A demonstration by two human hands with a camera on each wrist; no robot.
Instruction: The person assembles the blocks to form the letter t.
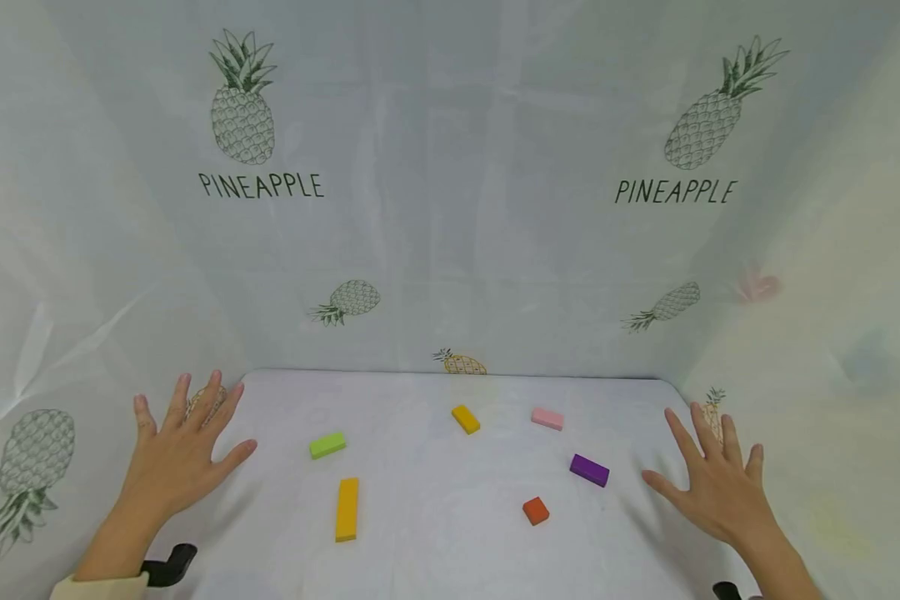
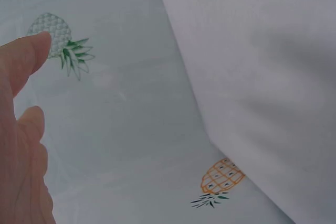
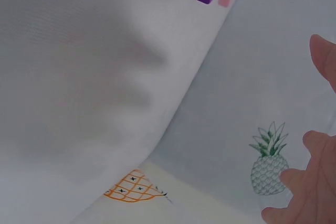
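Observation:
My left hand (image 1: 172, 461) hovers over the table's left edge, fingers spread and holding nothing. Nearest to it is a lime green block (image 1: 327, 445), with a long yellow block (image 1: 347, 509) closer to me. On the other side, my right hand (image 1: 722, 489) is raised over the right edge with its fingers fanned out, also holding nothing. A purple block (image 1: 589, 470) lies closest to that hand, and a pink block (image 1: 547, 418) sits behind it. Towards the front is a small orange-red block (image 1: 536, 511). A short yellow block (image 1: 465, 419) lies near the back middle.
The blocks lie scattered on a white tabletop (image 1: 435, 475). Behind it and at both sides hangs a pale curtain (image 1: 450, 208) printed with pineapples. A black strap piece (image 1: 169, 566) shows at my left wrist.

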